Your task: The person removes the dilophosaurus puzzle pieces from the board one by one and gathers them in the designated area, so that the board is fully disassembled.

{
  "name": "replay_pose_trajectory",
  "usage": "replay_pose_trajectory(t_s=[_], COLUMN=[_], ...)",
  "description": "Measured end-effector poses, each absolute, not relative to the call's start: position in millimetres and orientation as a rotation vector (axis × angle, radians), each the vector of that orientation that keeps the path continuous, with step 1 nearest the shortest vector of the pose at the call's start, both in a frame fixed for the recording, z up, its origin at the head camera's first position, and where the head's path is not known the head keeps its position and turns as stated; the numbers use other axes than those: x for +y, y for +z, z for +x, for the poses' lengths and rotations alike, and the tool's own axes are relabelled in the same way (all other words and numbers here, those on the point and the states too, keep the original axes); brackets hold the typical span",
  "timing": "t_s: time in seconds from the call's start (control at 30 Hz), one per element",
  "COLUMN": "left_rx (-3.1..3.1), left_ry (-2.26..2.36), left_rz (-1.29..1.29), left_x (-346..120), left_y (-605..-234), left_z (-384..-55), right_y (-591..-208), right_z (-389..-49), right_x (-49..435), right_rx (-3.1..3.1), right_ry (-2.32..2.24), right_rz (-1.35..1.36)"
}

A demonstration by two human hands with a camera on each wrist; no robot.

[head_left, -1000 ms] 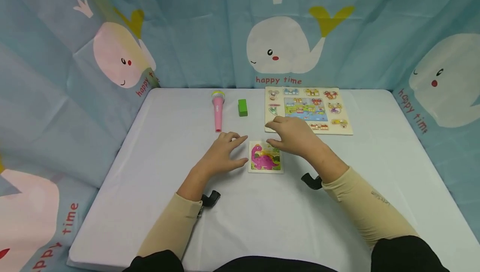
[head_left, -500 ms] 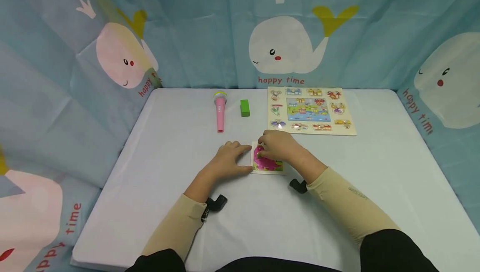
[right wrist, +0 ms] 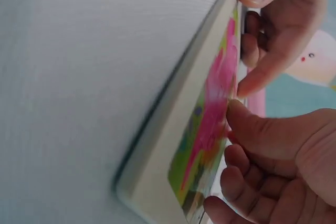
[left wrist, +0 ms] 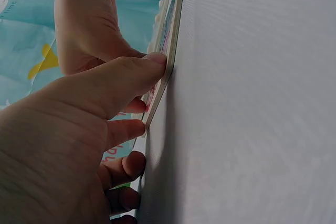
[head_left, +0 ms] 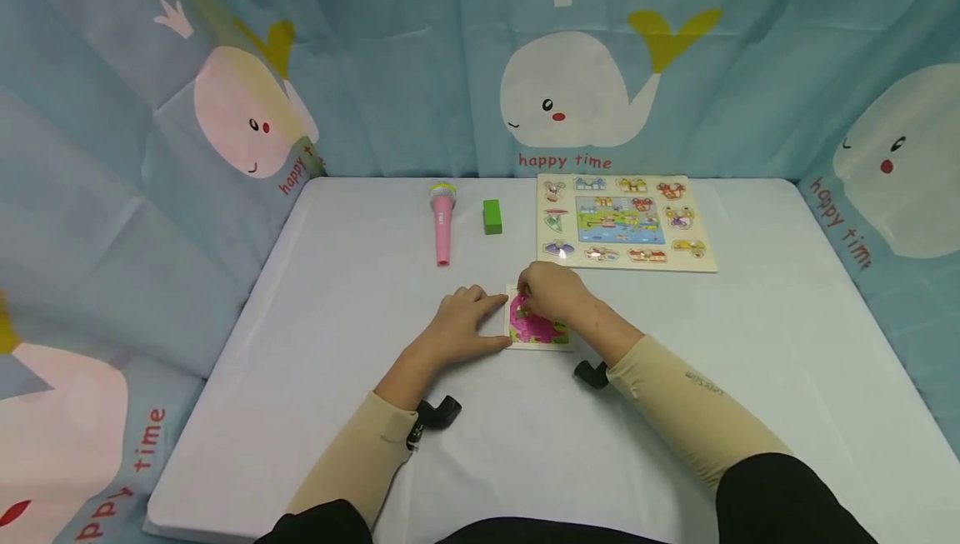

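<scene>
A small square dinosaur jigsaw puzzle [head_left: 540,329], pink figure on green with a pale frame, lies mid-table. My left hand [head_left: 461,327] holds its left side, thumb near the front corner and index finger near the back one. In the left wrist view, the left thumb [left wrist: 131,77] presses on the frame's edge. My right hand [head_left: 553,290] reaches over the puzzle's upper part, its fingers bent. In the right wrist view, the right thumb [right wrist: 257,129] has its tip at the pink picture; I cannot tell whether a piece is pinched there.
Behind the puzzle lie a pink toy microphone [head_left: 443,232] and a green block [head_left: 492,217]. A larger wooden peg-puzzle board [head_left: 551,261] stands at the back right. A blue whale-print curtain [head_left: 390,69] surrounds the back and sides of the white table [head_left: 337,277].
My right hand has come down and left from above the peg-puzzle board onto the dinosaur puzzle. The left hand has closed in on the puzzle's left edge.
</scene>
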State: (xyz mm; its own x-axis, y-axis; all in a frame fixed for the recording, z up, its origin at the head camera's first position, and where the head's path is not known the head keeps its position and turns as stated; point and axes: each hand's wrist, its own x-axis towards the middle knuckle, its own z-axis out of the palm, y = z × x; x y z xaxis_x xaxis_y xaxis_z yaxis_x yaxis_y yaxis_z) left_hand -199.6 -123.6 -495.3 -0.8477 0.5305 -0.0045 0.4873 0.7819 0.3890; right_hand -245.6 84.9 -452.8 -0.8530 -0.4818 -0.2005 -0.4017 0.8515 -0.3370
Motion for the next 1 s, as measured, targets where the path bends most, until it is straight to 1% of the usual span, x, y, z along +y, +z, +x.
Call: replay_pose_trajectory(t_s=[0.4,1.0], left_rx=[2.85,2.844], left_ry=[0.592,0.607], left_rz=[0.762,0.77], left_x=[-126.2,-123.4], left_y=[-496.5,-497.7], left_z=[-197.4,-199.9], right_y=[-454.5,-457.1], right_z=[-242.4,-243.6], right_x=[78.7,93.0], right_rx=[2.752,2.721], right_ry=[-0.597,-0.707], right_rz=[-0.526,-0.561])
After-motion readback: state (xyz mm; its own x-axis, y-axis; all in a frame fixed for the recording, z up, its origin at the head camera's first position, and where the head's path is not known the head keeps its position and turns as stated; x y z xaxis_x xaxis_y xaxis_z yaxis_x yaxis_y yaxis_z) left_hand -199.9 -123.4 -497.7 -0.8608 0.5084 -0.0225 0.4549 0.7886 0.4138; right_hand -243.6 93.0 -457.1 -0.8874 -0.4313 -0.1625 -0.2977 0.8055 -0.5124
